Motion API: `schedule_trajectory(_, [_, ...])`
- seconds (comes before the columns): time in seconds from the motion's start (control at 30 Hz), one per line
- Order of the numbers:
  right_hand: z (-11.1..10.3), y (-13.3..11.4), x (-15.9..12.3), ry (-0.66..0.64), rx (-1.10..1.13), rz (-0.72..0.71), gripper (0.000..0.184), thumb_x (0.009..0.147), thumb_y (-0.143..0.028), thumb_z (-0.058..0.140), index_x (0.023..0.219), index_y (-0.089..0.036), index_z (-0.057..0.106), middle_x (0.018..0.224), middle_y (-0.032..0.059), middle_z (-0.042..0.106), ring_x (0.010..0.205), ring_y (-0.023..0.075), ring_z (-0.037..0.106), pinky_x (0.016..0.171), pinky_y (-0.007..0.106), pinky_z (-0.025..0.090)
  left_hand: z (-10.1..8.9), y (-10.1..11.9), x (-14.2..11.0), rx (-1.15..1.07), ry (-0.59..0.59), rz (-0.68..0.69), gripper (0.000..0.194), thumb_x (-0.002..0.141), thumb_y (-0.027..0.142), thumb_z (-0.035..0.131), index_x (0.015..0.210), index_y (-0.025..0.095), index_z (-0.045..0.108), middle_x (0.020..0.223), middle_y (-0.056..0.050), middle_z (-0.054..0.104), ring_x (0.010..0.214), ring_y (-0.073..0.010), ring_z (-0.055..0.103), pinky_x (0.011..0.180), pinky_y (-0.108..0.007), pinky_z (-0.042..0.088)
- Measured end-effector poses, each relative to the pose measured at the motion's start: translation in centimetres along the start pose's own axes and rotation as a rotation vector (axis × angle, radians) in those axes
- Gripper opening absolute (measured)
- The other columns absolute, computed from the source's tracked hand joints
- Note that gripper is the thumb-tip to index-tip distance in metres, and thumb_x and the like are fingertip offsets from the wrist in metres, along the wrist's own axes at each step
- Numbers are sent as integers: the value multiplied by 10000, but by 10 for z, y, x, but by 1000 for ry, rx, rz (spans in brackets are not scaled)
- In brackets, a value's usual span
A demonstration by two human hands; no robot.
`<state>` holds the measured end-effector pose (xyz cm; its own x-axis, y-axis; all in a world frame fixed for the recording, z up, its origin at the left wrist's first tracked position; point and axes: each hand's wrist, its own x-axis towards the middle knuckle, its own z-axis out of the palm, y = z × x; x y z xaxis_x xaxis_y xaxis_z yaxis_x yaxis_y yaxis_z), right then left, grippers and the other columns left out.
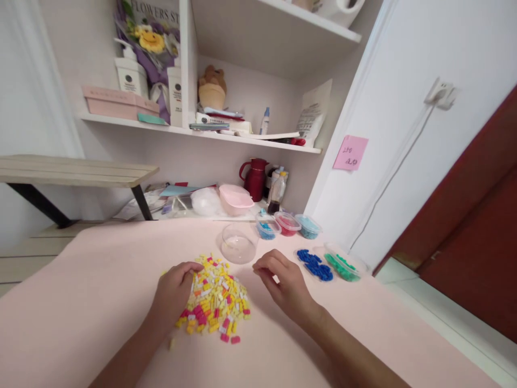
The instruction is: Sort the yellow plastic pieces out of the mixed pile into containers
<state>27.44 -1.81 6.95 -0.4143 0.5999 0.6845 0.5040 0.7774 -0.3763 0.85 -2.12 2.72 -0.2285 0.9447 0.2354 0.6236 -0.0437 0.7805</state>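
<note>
A heap of small building bricks point(220, 291), yellow, pink, white and orange, lies loose on the pink table cover. At its left edge rests my left hand point(174, 288), cupped, its index finger reaching over the bricks and the thumb a little apart. Right of the heap, my right hand point(286, 281) hovers with thumb and fingertips pinched together; whatever is between them is too small to make out. Just beyond those fingertips stands a round clear dish point(238, 253) with a few tiny pale pieces near its bottom.
To the right are dark blue bricks point(315, 265) and a clear tub of green bricks point(342, 267). Farther back stand tubs of blue point(266, 230), red point(287, 225) and light blue point(309, 228) pieces. A pink lidded box point(236, 199) and a red jug point(254, 180) stand behind.
</note>
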Motion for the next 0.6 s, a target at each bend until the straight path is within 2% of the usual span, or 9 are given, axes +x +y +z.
schedule_trajectory(0.1, [-3,3,20,54,-59,15,156,943,-231,458,937,-233,613,870,56,624,787,167,595,688,269,464,0,0,0,-4,-2,3,344,758,307,403,872,259,723,981,-1,757,970,-208,671,908,-338,509])
schedule_trajectory(0.2, [2,16,44,45,-133,56,146,920,-226,482,948,-228,625,905,54,629,768,162,594,674,260,459,0,1,0,2,5,12,342,754,306,397,846,259,724,978,1,756,977,-208,671,919,-344,509])
schedule_trajectory(0.27, [8,26,53,56,-161,101,208,901,-202,489,1062,-235,617,1002,62,630,776,161,602,696,266,467,-1,2,0,2,11,11,337,756,313,398,833,263,723,975,4,757,976,-209,672,924,-349,510])
schedule_trajectory(0.37, [21,37,47,104,-83,187,323,896,-192,475,1204,-239,563,1034,60,625,708,143,595,675,260,472,-1,3,0,-2,8,5,332,764,333,405,830,264,723,975,2,757,973,-214,673,926,-355,513])
schedule_trajectory(0.47, [30,38,28,122,14,209,227,915,-232,459,1077,-223,618,908,41,652,660,141,573,665,254,457,-1,1,1,10,-4,9,338,761,329,402,841,265,724,983,2,756,983,-215,670,941,-359,505])
schedule_trajectory(0.53, [32,34,19,61,59,220,194,913,-249,469,990,-217,645,824,25,661,652,143,565,665,249,445,-1,0,2,26,-6,16,342,757,330,403,855,266,724,989,3,754,991,-218,667,952,-361,498])
schedule_trajectory(0.6, [34,31,16,-65,113,267,194,901,-236,480,955,-214,664,730,-2,651,619,134,550,636,235,430,-1,-2,4,35,-10,23,343,756,339,408,863,265,725,994,1,754,994,-221,665,958,-359,494])
